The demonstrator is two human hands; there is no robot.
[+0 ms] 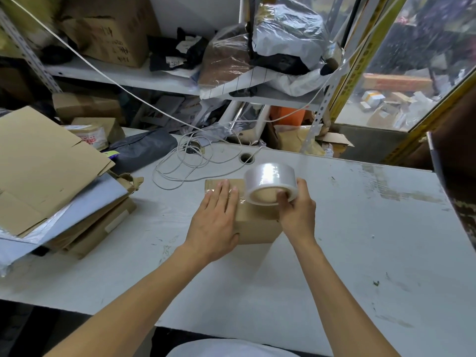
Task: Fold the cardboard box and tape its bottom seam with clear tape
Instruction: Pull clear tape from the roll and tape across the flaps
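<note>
Cardboard box (253,222) sits mid-table (360,240), folded up, top face toward camera. Left hand (215,222) lies flat on it, palm down, fingers spread, thumb over the near edge. Right hand (296,210) grips the clear tape roll (269,182), fingers hooked inside the core, roll held at the box's far right corner. Shiny tape strip on the box top by the left fingertips. Coiled white cable (185,161) behind the box; flat cardboard stack (46,176) far left.

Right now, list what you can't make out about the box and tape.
- Head view: seam of the cardboard box hidden under the left hand and tape roll.
- Tape's free end: clear film, too faint to trace.
- Right hand grip: fingers partly hidden inside the roll's core.
</note>
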